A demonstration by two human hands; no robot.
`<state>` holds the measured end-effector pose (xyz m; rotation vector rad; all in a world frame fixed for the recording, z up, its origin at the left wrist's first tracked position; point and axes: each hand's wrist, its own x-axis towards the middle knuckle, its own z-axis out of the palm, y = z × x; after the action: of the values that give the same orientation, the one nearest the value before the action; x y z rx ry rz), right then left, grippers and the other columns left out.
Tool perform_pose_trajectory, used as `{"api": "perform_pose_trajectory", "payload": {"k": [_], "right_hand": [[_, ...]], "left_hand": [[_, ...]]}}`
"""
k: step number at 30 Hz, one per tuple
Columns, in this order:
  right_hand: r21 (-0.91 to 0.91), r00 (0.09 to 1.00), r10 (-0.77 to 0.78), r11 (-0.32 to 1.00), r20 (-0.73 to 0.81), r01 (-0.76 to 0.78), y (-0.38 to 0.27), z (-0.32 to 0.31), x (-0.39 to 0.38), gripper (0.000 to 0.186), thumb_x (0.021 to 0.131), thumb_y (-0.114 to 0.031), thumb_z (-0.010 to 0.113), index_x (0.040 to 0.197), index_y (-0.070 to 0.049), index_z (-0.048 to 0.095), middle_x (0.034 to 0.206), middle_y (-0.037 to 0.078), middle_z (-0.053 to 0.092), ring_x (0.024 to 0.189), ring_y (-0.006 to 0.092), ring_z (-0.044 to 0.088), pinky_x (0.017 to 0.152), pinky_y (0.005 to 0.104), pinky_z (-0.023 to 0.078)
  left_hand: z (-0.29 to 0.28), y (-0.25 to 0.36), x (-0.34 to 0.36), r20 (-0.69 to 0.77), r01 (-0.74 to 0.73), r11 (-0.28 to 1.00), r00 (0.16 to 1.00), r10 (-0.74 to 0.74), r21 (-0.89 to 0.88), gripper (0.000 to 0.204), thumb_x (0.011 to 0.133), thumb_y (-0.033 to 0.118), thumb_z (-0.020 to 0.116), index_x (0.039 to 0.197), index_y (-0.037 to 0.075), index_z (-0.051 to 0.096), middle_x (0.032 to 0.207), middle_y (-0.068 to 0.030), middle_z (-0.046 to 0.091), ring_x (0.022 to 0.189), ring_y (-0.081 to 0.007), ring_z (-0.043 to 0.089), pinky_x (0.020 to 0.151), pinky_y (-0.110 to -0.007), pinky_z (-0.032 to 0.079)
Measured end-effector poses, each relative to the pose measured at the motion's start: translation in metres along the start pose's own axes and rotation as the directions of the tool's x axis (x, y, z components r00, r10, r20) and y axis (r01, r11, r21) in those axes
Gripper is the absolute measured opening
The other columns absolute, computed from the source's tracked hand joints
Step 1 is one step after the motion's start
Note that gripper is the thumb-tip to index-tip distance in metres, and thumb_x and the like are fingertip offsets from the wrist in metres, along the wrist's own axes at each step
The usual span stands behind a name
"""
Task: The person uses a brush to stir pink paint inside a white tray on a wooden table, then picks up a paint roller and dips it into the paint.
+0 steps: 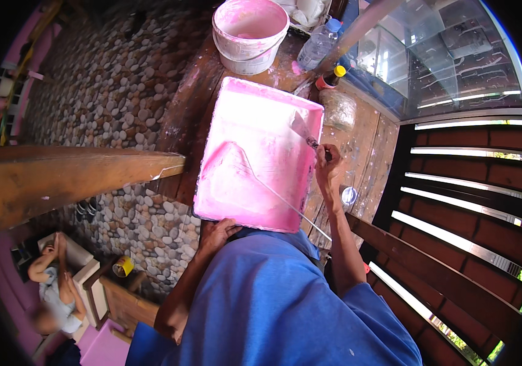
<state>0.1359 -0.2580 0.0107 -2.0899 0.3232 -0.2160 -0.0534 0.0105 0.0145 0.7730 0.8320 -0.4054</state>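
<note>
A pink paint tray [203,198] lies in front of me, with whitish-pink paint pooled at its far end and pink smears on its nearer part. My right hand [328,160], at the tray's right side, is closed around the handle of a putty knife [301,127]. The knife's flat, paint-smeared blade points into the tray, close to the right wall. At the near left corner, my left hand [217,234] grips the tray's rim. A thin pale rod [279,196] runs slantwise across the tray and out over its near right edge.
Beyond the tray stand a paint-stained white bucket [252,58], a clear bottle [319,44] and a small yellow-capped bottle [331,78]. A round lid [349,195] lies on the wooden boards at right. Glass panes rise at far right. A wooden beam [78,186] crosses at left; another person sits below it.
</note>
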Motion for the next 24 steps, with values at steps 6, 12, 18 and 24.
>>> {"api": "perform_pose_trajectory", "payload": {"k": [6,12,18,24], "right_hand": [[0.278,0.982,0.147,0.945,0.117,-0.174,-0.023,0.014,-0.005,0.021,0.086,-0.018,0.058,0.084,0.003,0.060,0.060,0.005,0.057,0.046,0.0084,0.050,0.041,0.0223,0.040],[0.342,0.977,0.112,0.924,0.182,-0.169,-0.016,0.030,-0.001,0.022,0.087,-0.018,0.056,0.082,0.003,0.059,0.058,0.005,0.056,0.044,0.0094,0.050,0.040,0.0238,0.040],[0.338,0.952,0.131,0.914,0.276,-0.224,-0.037,0.044,-0.003,0.024,0.087,-0.020,0.057,0.084,0.004,0.059,0.060,0.006,0.057,0.045,0.0093,0.051,0.041,0.0226,0.042],[0.209,0.969,0.126,0.963,0.212,-0.171,-0.041,0.055,0.001,0.026,0.087,-0.022,0.057,0.085,0.004,0.060,0.061,0.007,0.058,0.045,0.0103,0.052,0.042,0.0238,0.042]], "left_hand": [[0.000,0.001,0.000,-0.015,0.002,1.000,1.000,-0.002,0.019,0.018,0.082,0.003,0.054,0.100,0.003,0.054,0.094,-0.0077,0.061,0.089,-0.0212,0.061,0.085,-0.040,0.049],[-0.004,-0.003,0.003,0.032,0.052,0.998,0.998,-0.052,-0.021,0.015,0.083,0.006,0.054,0.097,0.004,0.056,0.096,-0.0077,0.062,0.094,-0.0198,0.059,0.087,-0.037,0.048],[-0.010,-0.008,0.005,0.045,0.053,0.998,0.998,-0.051,-0.031,0.014,0.083,0.007,0.054,0.096,0.004,0.057,0.096,-0.0069,0.062,0.093,-0.0193,0.059,0.087,-0.036,0.047],[0.003,0.000,-0.001,0.027,0.038,0.999,0.999,-0.038,-0.010,0.013,0.083,0.007,0.054,0.096,0.004,0.057,0.095,-0.0068,0.062,0.091,-0.0190,0.060,0.087,-0.037,0.048]]}}
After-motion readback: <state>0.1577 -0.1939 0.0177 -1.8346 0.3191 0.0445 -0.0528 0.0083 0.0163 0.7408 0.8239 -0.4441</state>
